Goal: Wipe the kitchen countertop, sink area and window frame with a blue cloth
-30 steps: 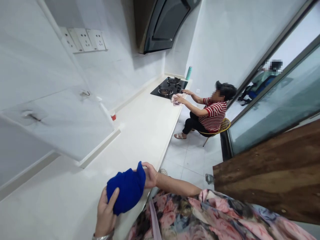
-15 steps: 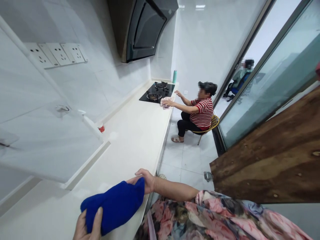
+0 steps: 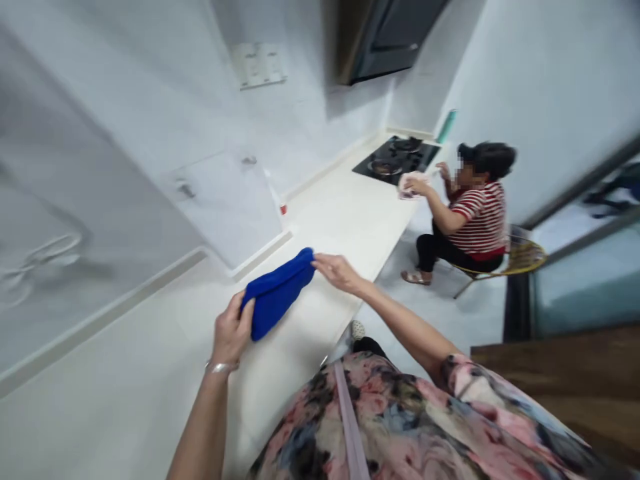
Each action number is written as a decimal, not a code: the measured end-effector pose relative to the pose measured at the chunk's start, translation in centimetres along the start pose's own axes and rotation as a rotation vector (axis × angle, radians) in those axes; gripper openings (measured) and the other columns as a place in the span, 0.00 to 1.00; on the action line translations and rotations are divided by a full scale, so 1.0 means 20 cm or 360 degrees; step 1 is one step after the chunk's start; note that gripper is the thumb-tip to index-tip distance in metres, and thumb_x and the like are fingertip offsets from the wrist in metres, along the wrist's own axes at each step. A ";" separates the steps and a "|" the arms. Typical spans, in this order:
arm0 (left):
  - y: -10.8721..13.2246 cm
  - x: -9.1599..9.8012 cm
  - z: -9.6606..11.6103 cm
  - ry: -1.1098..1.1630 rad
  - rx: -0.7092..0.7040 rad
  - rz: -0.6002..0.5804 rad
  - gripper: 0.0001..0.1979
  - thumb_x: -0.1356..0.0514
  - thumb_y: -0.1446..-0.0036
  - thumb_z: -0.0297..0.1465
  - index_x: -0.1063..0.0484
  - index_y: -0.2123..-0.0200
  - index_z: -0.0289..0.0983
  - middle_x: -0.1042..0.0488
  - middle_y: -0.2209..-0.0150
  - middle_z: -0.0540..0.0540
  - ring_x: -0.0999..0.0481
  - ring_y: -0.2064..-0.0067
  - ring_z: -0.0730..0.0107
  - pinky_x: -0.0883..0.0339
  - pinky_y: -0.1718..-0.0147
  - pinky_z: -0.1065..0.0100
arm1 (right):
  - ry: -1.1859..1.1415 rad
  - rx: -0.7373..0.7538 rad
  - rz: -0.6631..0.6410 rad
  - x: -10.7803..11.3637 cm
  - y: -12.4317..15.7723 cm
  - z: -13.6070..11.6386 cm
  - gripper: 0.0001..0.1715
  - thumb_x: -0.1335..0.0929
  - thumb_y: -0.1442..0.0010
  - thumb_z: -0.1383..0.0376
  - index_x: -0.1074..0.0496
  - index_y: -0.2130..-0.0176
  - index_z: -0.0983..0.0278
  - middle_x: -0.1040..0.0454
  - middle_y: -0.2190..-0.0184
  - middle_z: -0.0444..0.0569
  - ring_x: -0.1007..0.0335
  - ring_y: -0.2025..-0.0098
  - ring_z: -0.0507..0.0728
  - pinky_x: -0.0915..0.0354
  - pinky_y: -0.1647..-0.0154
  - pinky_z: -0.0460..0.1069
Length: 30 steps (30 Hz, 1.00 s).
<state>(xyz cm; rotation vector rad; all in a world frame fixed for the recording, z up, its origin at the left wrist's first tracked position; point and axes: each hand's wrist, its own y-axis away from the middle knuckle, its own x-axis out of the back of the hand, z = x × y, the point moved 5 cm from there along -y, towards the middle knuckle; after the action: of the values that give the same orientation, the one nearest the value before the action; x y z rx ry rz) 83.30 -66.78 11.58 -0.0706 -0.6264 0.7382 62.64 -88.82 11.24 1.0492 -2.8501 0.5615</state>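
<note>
A folded blue cloth (image 3: pixel 278 293) is stretched between my two hands above the white countertop (image 3: pixel 340 230). My left hand (image 3: pixel 233 331), with a bracelet at the wrist, grips the cloth's near left end between thumb and fingers. At the far right end, my right hand (image 3: pixel 337 271) pinches a corner with its fingertips. The cloth looks folded over, with a crease along its length; whether it touches the counter I cannot tell.
A person in a striped shirt (image 3: pixel 480 220) sits on a chair (image 3: pixel 525 259), holding a pink cloth (image 3: pixel 411 187) beside the black gas stove (image 3: pixel 395 160). A green bottle (image 3: pixel 447 127) stands behind. A small red cup (image 3: pixel 283 209) is by the wall; a range hood (image 3: pixel 385 40) hangs above.
My view has swung left and down, showing more of both arms. The blue cloth stays in both hands and now looks flatter. My right fingers now pinch its corner.
</note>
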 end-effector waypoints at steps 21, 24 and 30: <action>-0.02 -0.14 -0.11 0.0909 0.0585 0.0209 0.28 0.39 0.36 0.49 0.24 0.42 0.36 0.18 0.45 0.39 0.18 0.46 0.56 0.24 0.44 0.58 | -0.0513 -0.0584 -0.0132 -0.26 -0.05 0.13 0.24 0.34 0.33 0.44 0.33 0.69 0.58 0.34 0.77 0.40 0.40 0.74 0.52 0.39 0.73 0.47; 0.14 -0.29 -0.27 0.1170 0.1328 0.0080 0.21 0.42 0.31 0.43 0.22 0.48 0.34 0.15 0.52 0.37 0.15 0.51 0.56 0.20 0.49 0.58 | -0.0798 -0.1231 -0.0413 -0.41 0.09 0.31 0.19 0.37 0.33 0.49 0.34 0.68 0.59 0.34 0.79 0.40 0.40 0.77 0.52 0.40 0.75 0.46; 0.52 -0.40 -0.59 0.1312 0.1763 -0.0368 0.11 0.32 0.43 0.33 0.20 0.57 0.36 0.14 0.61 0.41 0.14 0.53 0.53 0.18 0.53 0.61 | -0.0580 -0.1461 -0.0614 -0.47 0.42 0.63 0.22 0.26 0.49 0.68 0.31 0.54 0.62 0.41 0.80 0.31 0.49 0.81 0.47 0.51 0.78 0.42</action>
<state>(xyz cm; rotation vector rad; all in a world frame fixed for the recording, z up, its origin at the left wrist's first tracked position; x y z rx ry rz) 79.05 -62.46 -4.95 0.6799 0.5957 0.6702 65.37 -81.62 -4.77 1.4748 -2.4976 -0.9499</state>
